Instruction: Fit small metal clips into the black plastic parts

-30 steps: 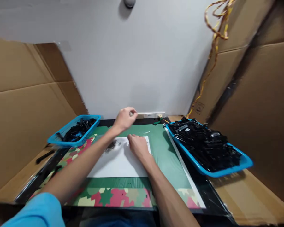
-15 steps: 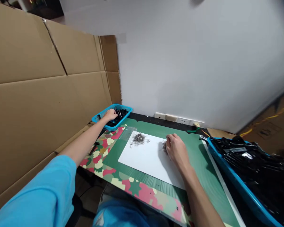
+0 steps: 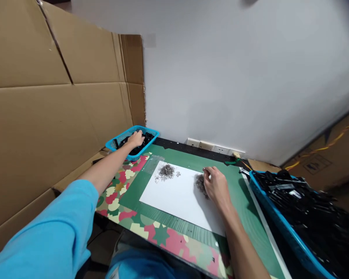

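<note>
My left hand (image 3: 136,138) reaches into a small blue basket (image 3: 112,144) at the back left, over a heap of black plastic parts (image 3: 148,138). Its fingers are bent downward and look slightly apart, with nothing visible in them. Over the right side of a white sheet (image 3: 174,201), my right hand (image 3: 216,184) has thumb and forefinger pinched together. Whatever tiny thing it may hold is too small to make out. Just beside it lies a pile of tiny dark metal pieces (image 3: 200,184). Another pile of small metallic pieces (image 3: 166,171) is on the sheet's left side.
A large blue basket (image 3: 285,219) heaped with long black parts (image 3: 305,205) stands at the right. Cardboard (image 3: 31,128) walls off the left side. Power sockets (image 3: 206,146) line the wall behind the green mat (image 3: 130,190). A clear plastic bag (image 3: 153,164) lies by the sheet.
The view has shifted slightly. My left hand's fingers have loosened over the basket, and a black piece seen below my left forearm no longer shows. My right hand stays pinched near the right pile.
</note>
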A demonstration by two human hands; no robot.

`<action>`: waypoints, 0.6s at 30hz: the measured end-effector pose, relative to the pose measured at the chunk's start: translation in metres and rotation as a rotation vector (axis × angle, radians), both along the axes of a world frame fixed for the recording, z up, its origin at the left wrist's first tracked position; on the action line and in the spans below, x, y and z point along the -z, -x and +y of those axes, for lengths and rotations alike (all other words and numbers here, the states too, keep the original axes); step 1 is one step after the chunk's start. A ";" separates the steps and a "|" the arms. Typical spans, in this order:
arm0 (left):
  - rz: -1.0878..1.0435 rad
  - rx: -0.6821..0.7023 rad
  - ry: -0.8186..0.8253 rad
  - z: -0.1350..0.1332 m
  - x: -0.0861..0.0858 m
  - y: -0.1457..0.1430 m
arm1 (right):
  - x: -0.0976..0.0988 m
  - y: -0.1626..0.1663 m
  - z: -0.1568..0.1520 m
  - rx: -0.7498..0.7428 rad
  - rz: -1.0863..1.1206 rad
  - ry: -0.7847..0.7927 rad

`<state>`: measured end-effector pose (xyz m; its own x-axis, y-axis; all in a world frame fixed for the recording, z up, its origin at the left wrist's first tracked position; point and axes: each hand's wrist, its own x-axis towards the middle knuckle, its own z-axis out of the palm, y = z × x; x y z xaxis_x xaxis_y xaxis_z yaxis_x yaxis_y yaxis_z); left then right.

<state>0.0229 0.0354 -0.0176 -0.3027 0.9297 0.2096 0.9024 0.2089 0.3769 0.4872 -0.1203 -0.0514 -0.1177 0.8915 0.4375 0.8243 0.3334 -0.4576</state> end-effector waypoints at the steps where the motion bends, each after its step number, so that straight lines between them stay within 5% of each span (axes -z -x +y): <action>1: 0.005 0.006 -0.004 -0.001 0.000 0.000 | -0.001 -0.003 0.001 0.010 0.020 -0.013; 7: 0.047 0.017 -0.041 -0.009 -0.006 0.016 | -0.010 -0.019 0.000 -0.054 0.038 0.046; 18: 0.058 0.006 -0.231 -0.037 -0.025 0.049 | -0.016 0.001 -0.011 -0.229 -0.218 0.216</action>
<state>-0.0266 -0.0020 0.0073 -0.2782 0.8568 0.4341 0.9250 0.1172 0.3615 0.4867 -0.1312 -0.0350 -0.3940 0.9003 0.1849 0.8254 0.4351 -0.3597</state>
